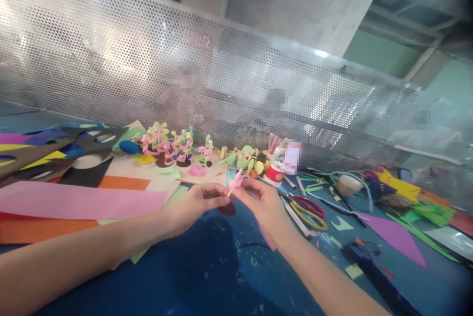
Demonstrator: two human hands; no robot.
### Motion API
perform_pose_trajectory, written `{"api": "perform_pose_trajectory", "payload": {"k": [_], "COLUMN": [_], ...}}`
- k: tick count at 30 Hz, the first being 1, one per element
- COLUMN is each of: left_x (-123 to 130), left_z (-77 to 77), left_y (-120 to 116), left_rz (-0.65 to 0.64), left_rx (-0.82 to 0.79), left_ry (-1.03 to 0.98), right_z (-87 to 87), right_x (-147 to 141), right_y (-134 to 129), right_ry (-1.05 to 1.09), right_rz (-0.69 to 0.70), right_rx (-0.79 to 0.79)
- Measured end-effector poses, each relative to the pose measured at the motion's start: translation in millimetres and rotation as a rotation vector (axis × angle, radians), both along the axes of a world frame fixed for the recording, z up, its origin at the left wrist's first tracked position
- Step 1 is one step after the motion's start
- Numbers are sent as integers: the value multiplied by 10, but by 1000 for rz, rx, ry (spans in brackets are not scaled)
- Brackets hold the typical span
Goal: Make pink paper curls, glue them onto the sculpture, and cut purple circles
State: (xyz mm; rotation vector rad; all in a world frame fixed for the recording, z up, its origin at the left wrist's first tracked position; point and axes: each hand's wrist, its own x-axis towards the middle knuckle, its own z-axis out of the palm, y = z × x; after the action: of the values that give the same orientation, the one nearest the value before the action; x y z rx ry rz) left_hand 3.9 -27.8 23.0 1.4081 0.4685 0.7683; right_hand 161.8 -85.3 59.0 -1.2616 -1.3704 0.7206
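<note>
In the middle of the head view my left hand (201, 205) and my right hand (263, 202) meet above the blue table. Between their pinched fingertips is a small pink and pale green paper craft piece (235, 183). The left fingers grip its thin pale lower end, and the right thumb and fingers close on its pink part. Just below the hands shows a dark brown disc (226, 208); whether it is joined to the piece I cannot tell. Behind stand several curled pink and green paper figures (168, 151) on round bases.
Coloured sheets, among them a pink strip (84, 200), cover the left side. On the right are scissors (308, 211) with red and yellow handles, a red and white can (274, 174), a dark blue tool (380, 276) and paper scraps. A perforated metal screen (229, 84) borders the back.
</note>
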Motion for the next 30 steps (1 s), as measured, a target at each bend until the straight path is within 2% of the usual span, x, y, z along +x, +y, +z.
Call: {"api": "perform_pose_trajectory", "payload": {"k": [7,10,14,16,18,20,23,26,30], "left_x": [-7,7,9,-2,-16,-24,-16,-2,-24], "left_z": [-9,-30,-36,-27,-18,-12,-2,9,25], "left_y": [10,38,87,102,107,103,85,53,5], "left_rz": [-19,22,72,85,98,101,109,145,158], "left_rx": [18,2,-53,-63,-58,-28,66,169,397], "left_ry": [39,21,-9,4,23,47,116,200,299], "right_z": [-53,-41,-17,-14,-11,1,45,109,197], "right_x": [-20,32,208,291,328,308,205,78,-70], "right_y": [42,16,-88,-162,-246,-334,-450,-514,-500], "right_ry": [32,12,-83,-169,-307,-538,-1034,-1440,-1650], "right_rz": [24,22,-32,0,59,75,32,63,101], "right_rx": [-28,-75,-109,-99,-69,26,304,550,736]}}
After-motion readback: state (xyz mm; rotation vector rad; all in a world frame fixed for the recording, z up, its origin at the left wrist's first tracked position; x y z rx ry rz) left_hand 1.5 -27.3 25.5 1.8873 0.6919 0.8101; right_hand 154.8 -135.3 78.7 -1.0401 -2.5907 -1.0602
